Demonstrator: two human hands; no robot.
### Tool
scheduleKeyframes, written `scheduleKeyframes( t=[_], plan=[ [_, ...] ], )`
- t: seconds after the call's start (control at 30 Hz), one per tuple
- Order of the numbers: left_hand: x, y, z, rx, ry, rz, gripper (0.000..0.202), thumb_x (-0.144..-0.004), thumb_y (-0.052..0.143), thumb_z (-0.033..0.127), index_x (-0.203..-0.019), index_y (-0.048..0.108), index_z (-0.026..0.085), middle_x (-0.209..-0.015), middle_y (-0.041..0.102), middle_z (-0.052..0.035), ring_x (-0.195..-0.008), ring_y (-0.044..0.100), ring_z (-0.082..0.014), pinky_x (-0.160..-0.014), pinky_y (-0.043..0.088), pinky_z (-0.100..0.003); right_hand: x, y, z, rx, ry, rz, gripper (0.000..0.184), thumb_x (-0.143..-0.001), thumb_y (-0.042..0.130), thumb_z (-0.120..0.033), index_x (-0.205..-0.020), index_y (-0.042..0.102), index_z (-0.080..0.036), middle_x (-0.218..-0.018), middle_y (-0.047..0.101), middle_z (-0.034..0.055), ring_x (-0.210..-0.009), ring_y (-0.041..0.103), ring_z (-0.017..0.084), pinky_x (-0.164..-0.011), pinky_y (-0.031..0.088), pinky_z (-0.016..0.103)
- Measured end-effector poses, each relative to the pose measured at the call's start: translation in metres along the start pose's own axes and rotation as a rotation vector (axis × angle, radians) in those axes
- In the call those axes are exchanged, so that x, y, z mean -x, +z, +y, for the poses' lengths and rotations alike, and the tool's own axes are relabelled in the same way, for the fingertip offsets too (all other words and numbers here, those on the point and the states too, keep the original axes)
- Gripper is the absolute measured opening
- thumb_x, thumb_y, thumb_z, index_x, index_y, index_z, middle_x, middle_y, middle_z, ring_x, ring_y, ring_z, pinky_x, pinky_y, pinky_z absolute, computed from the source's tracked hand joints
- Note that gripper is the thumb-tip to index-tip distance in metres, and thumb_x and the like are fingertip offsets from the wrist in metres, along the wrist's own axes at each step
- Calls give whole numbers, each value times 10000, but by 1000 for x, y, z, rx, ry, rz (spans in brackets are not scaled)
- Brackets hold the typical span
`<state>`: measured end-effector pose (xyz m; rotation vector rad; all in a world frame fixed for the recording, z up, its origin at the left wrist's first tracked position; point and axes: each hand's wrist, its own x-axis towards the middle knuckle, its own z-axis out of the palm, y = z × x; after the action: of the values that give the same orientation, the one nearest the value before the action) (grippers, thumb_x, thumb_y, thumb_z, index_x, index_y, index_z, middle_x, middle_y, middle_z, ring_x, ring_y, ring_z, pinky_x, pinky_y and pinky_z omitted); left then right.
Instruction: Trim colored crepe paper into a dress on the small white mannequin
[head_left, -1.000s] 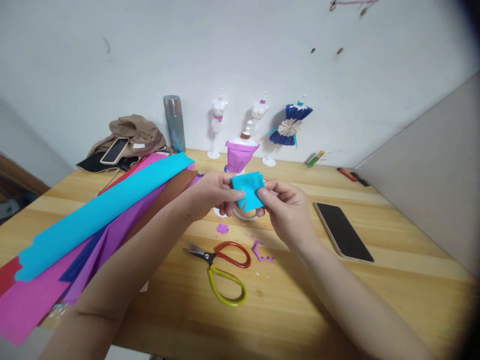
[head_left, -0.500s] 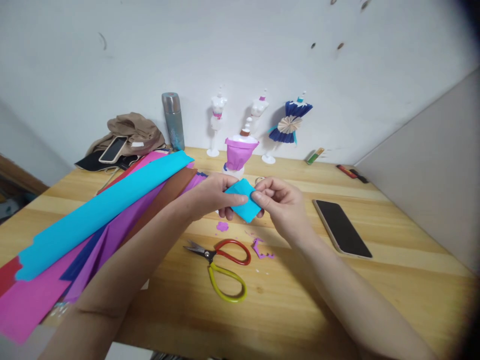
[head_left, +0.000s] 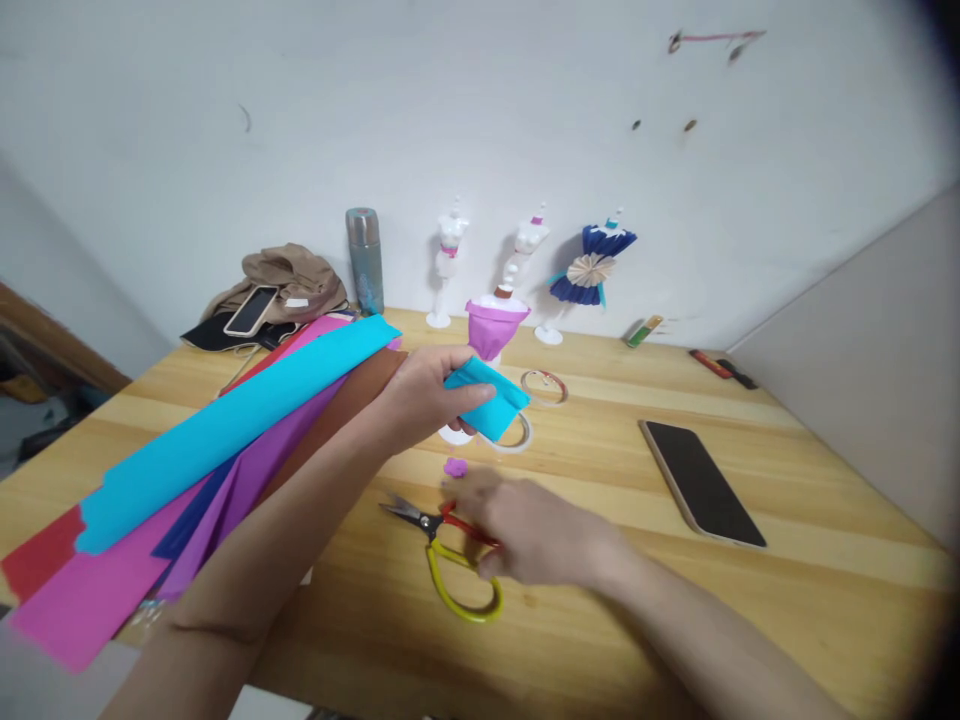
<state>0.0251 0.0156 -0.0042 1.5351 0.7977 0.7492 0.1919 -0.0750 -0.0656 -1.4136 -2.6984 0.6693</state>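
My left hand (head_left: 424, 395) pinches a folded piece of light blue paper (head_left: 487, 398) above the wooden table (head_left: 750, 600). My right hand (head_left: 525, 535) is down on the table over the red handle of the scissors (head_left: 450, 560), blurred by motion, so I cannot tell whether its fingers grip them. The scissors' blades point left and the yellow handle loop shows below the hand. A small mannequin with a purple paper skirt (head_left: 495, 325) stands just behind the blue piece.
Long sheets of coloured paper (head_left: 225, 430) lie at left. Tape rings (head_left: 544, 385), a purple paper flower (head_left: 454, 467), a phone (head_left: 701, 482), a flask (head_left: 365, 260), two more mannequins, one with a blue dress (head_left: 592, 265), a cloth heap with another phone (head_left: 251, 310).
My right hand let go of the blue paper and dropped to the scissors. The left hand keeps the paper alone. The camera shifted slightly.
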Motion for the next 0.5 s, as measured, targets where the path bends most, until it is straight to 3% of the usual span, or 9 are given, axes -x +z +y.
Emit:
scheduleKeyframes(
  t=[0.07,0.17,0.27,0.4,0.5],
  plan=[
    [0,2,1,30,23,16,156,-814,678,76,-692,633,162,-514,647,41,-459,620,-85,-442,484,-161,-5,14,-14,126,56,-134,307,-799,822,-109,-1081,713,-160,-1050,773,110,-953,715,289,-674,448,316],
    [-1,5,3,68,38,59,177,-806,682,65,-670,629,167,-484,627,49,-413,588,-78,-399,446,-155,-9,29,-25,260,-13,-121,377,-816,748,-53,-1177,678,-136,-1252,718,198,-1021,700,327,-726,470,354],
    [-2,5,5,89,31,87,159,-800,685,69,-680,646,167,-493,637,53,-402,584,-79,-384,445,-159,-9,34,-27,292,-71,-115,398,-824,675,-20,-1202,649,-144,-1229,694,190,-998,682,312,-750,471,362],
    [-1,0,6,74,76,113,176,-779,691,77,-644,640,177,-511,647,54,-445,605,-75,-423,462,-154,-9,30,-19,81,-64,-82,321,-893,643,-140,-1213,624,-150,-1204,676,169,-1045,647,305,-836,493,386],
    [3,-8,8,40,137,177,177,-770,710,99,-631,638,181,-553,671,43,-506,630,-82,-477,491,-165,-6,18,-9,-156,-90,-67,502,-771,661,-80,-1261,603,-168,-1197,677,140,-989,629,273,-823,497,379]
  ],
)
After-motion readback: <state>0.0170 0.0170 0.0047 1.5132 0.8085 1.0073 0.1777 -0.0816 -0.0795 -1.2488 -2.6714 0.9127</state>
